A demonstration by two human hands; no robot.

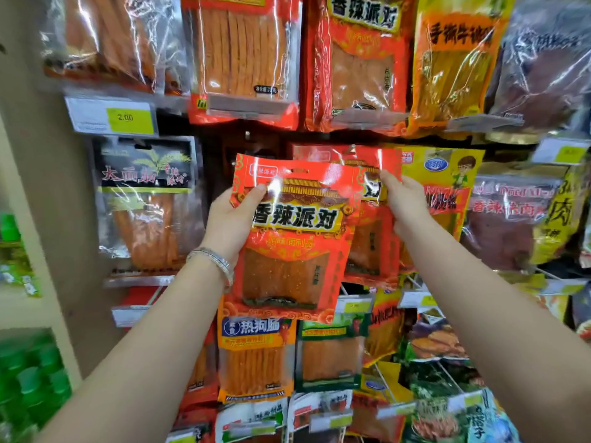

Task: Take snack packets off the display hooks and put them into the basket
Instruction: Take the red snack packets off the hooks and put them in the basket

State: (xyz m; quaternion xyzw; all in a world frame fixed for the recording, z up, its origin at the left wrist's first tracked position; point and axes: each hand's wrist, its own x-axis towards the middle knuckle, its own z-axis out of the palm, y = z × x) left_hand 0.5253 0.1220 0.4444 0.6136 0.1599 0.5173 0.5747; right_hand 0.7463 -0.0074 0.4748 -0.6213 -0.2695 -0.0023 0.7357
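My left hand [235, 217] grips a red snack packet [294, 247] by its upper left corner, thumb on the front, holding it free in front of the display. Behind it hangs a second identical red packet [377, 238] on its hook. My right hand [404, 203] pinches the top edge of that hanging packet with its fingertips. A silver bracelet sits on my left wrist. No basket is in view.
Rows of hanging snack packets fill the rack: a black one [144, 199] at left, yellow ones [447, 187] at right, orange ones [256, 356] below. A 2.00 price tag [124, 118] hangs upper left. A beige pillar [38, 219] and green goods [32, 378] stand at the left.
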